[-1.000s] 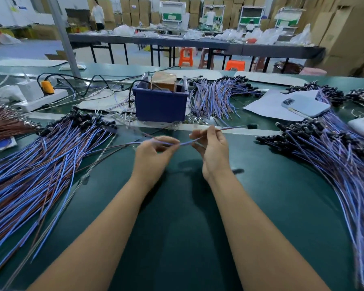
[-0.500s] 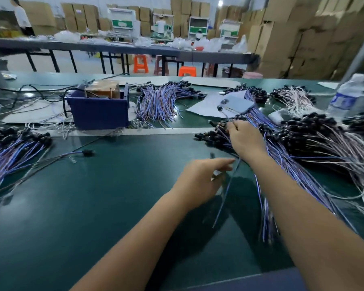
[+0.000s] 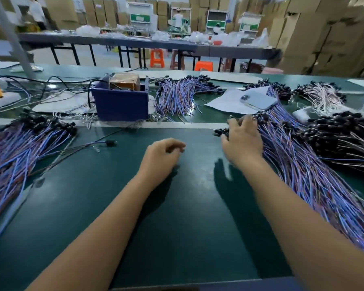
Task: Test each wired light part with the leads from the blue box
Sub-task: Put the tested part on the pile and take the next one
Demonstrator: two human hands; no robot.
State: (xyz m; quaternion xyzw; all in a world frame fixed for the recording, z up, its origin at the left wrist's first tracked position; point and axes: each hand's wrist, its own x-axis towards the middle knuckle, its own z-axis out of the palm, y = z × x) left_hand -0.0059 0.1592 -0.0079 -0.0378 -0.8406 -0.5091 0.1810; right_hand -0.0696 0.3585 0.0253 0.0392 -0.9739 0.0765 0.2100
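Note:
The blue box (image 3: 122,103) stands at the back of the green mat (image 3: 177,217), and thin dark leads (image 3: 57,157) run from it across the mat to the left. One wired light part (image 3: 107,142) with a black head lies alone on the mat near those leads. My left hand (image 3: 162,156) hovers mid-mat, its fingers curled with nothing in them. My right hand (image 3: 242,139) rests with spread fingers on the black heads of the right pile of blue-and-purple wired parts (image 3: 303,171). Whether it grips one is hidden.
Another big pile of wired parts (image 3: 19,148) fans out on the left. A smaller bundle (image 3: 181,95) lies behind the box. A phone (image 3: 259,99) rests on paper, with white-wired parts (image 3: 322,95) and a dark-headed pile (image 3: 345,133) to the right.
The part held between both hands now lies on the mat at the left. My right hand has gone to the right pile. My left hand has let go of its wire.

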